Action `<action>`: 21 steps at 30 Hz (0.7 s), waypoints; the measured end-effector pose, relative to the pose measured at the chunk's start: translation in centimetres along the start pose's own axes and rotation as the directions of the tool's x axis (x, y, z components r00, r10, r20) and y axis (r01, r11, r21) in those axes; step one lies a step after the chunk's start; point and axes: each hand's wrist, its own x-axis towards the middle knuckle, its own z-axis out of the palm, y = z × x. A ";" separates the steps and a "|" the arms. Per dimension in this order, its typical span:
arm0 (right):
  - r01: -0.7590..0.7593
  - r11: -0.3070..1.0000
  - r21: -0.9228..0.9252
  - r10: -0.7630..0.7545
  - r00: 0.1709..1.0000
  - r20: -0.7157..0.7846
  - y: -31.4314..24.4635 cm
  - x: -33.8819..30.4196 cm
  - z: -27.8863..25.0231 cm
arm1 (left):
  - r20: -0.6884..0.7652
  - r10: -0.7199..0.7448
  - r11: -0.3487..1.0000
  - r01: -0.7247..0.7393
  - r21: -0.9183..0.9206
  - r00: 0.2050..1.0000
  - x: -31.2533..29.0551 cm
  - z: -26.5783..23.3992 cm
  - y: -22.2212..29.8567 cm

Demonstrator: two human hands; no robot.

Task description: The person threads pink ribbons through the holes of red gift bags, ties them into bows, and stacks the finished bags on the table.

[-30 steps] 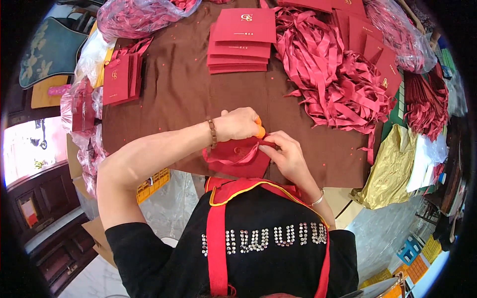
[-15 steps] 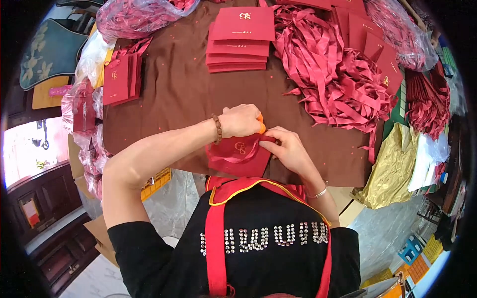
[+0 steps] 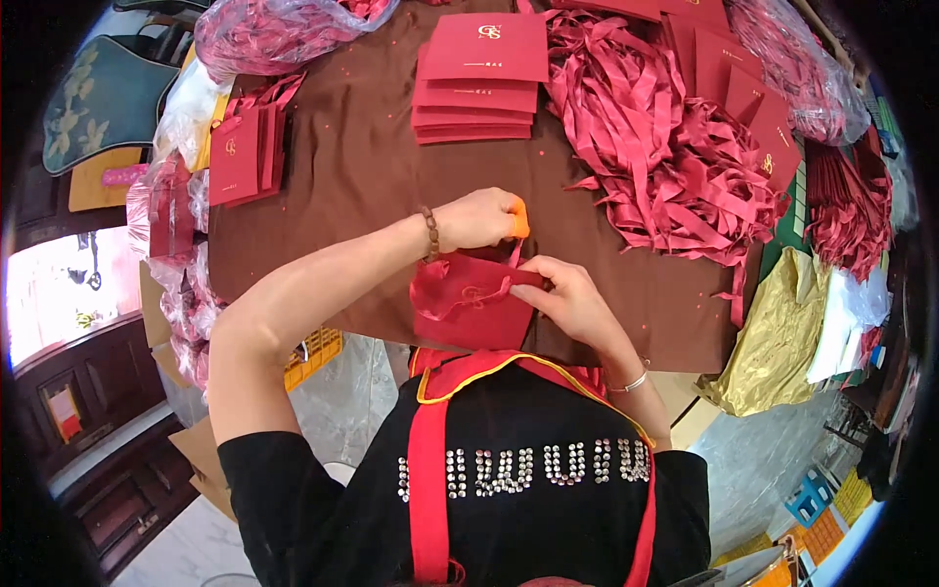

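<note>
- A small, square red paper bag with a gold emblem [image 3: 489, 318] is held at the near edge of a table covered in brown, satiny cloth [image 3: 342, 186].
- Just beyond the bag's top edge, the left hand [image 3: 476, 219] is closed, with a narrow red satin ribbon [image 3: 515, 254] apparently gripped near an orange piece at the fingertips [image 3: 519, 217]; whether that piece is a tool or a finger cover cannot be told.
- At the bag's upper right corner, the right hand [image 3: 567, 298] is clamped on the paper, which is pinched between thumb and fingers.
- The ribbon seems best drawn slowly and kept flat, with the corner pinched close to its passage; by a hard tug, the paper could be creased or the drooping loop twisted.
- Well beyond the bag, a stack of flat red cards or bags [image 3: 479, 93] is set on the cloth; beyond and right of it, a tangled heap of shiny red ribbons [image 3: 631, 127] is piled.
- Far left of the bag, upright red paper bags [image 3: 235, 161] are grouped; farther left, a padded blue-grey chair [image 3: 103, 103] is seen.
- Well right of the bag, a crumpled gold plastic sheet [image 3: 773, 318] is draped; nearer the body, pale grey tiles [image 3: 357, 391] are glimpsed.
</note>
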 end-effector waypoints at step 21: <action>-0.010 0.873 0.487 -0.001 1.000 0.022 0.9 0.3 -0.5 | -0.566 0.481 0.735 -0.660 -0.156 0.669 -2.2 -7.0 0.4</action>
